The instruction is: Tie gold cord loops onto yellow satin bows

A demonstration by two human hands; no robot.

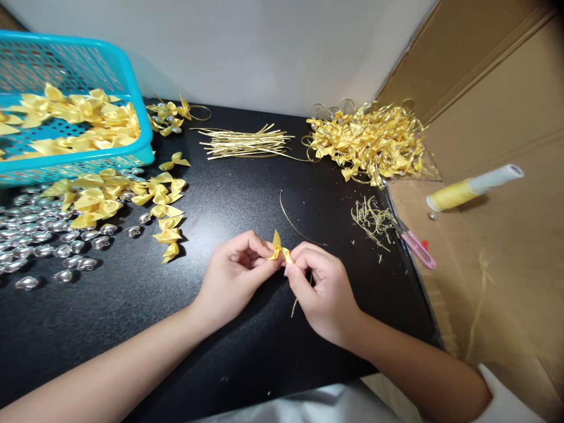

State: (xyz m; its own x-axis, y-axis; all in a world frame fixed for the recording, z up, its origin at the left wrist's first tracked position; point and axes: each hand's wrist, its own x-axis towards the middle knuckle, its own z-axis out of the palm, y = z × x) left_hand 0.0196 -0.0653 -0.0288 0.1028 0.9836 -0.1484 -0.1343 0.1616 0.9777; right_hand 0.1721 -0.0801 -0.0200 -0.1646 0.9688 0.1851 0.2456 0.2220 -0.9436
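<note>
Between my two hands, above the near middle of the black table, is a yellow ribbon bow (277,245). My left hand (241,264) pinches its left side between thumb and forefinger. On the other side, the thumb and fingers of my right hand (321,288) close on the bow's right part. A thin gold cord (294,306) hangs below my right hand; where it joins the bow is hidden by the fingers. Just beyond my hands a curved gold cord (291,222) lies on the table.
A turquoise basket (140,111) holds yellow bows, with silver beads (42,236) and more bows (167,210) before it. Gold cords (247,142) lie behind. Right are finished bow loops (370,141), cord scraps (372,220), pink-handled scissors (418,249) and a ribbon roll (453,194).
</note>
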